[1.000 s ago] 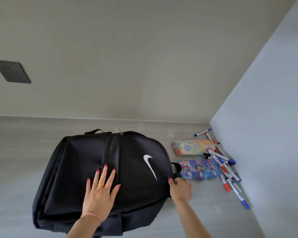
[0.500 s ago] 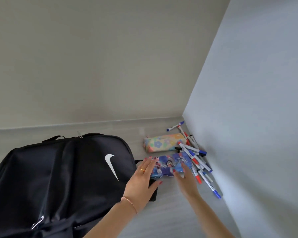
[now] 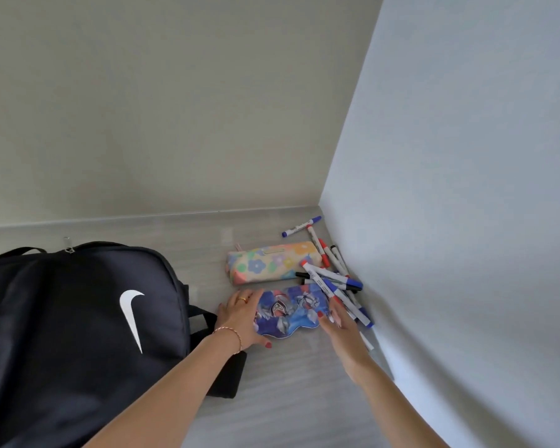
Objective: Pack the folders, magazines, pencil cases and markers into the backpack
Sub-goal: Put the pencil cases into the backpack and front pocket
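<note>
Head view: the blue case (image 3: 291,310) lies flat on the grey floor (image 3: 288,399) between the two hands. The left hand (image 3: 243,321) rests on its left end, fingers spread and straight, thumb along the near edge. The right hand (image 3: 338,321) touches its right end with straight fingers; neither hand curls round it. Just behind it lies the floral case (image 3: 272,261), close to it but whether they touch cannot be told. The markers (image 3: 333,279) lie in a loose heap at the right, some across the blue case's right end and the floral case's end, others against the right wall (image 3: 466,221). The backpack (image 3: 78,334) lies on its back at the left, its strap (image 3: 223,367) running under the left wrist.

The floor meets a beige back wall (image 3: 175,108) and the pale right wall in a corner just behind the markers. Bare floor shows in front of the blue case, between the forearms, and behind the backpack.
</note>
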